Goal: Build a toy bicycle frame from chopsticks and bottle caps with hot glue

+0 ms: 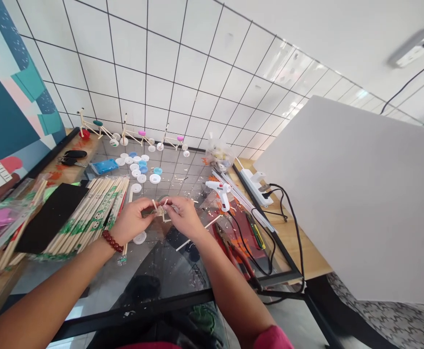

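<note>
White plastic hot glue gun [220, 190] lying on a glass tabletop [161, 276] strewn with wood chips. Just left of the glue gun, a person's two bare hands come close together. The left hand [135, 220], wearing a reddish-brown bead bracelet [112, 241] at the wrist, has thumb and forefinger pinched closed on a short wooden stick [155, 206], which stands nearly upright. The right hand [183, 218], closer to the glue gun, pinches a second stick piece [166, 201] between its fingertips — whether the two pieces are joined is too small to tell. On the wearer's side of the glue gun lie red-handled pliers [230, 245] and a green-and-black utility knife [257, 233]. Clear glue sticks [246, 201] run along its right, with a white power strip [252, 183] farther right. Behind it sits a clear plastic bag [219, 154] of small items. Well to its left are wrapped chopsticks [91, 213] and a black sheet [52, 218]. White and blue plastic discs [135, 173] lie scattered left of it — and to its far left, by the tiled wall [130, 72], stand three stick-built model tricycles [142, 133]
</note>
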`<action>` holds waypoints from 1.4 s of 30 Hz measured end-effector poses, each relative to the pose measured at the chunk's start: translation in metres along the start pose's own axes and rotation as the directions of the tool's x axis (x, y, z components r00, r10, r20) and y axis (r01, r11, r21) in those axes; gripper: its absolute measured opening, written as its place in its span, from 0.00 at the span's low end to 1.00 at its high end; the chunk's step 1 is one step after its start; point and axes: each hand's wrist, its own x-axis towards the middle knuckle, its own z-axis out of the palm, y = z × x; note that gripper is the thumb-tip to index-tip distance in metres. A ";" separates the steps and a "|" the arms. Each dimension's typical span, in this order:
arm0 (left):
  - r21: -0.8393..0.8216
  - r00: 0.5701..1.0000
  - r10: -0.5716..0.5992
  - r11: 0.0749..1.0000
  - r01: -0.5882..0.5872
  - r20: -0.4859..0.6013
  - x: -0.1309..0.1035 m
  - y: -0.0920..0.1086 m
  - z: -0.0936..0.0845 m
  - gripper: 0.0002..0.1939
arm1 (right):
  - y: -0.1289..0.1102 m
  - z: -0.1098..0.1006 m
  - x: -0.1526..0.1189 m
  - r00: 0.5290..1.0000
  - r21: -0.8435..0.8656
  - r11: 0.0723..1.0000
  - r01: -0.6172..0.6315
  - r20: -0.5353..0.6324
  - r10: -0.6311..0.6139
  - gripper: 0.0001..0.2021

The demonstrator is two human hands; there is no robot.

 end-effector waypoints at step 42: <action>-0.017 0.985 -0.147 0.989 0.146 -0.088 0.000 0.010 -0.001 0.17 | 0.001 0.003 -0.001 0.998 -0.017 1.000 -0.016 0.053 0.016 0.10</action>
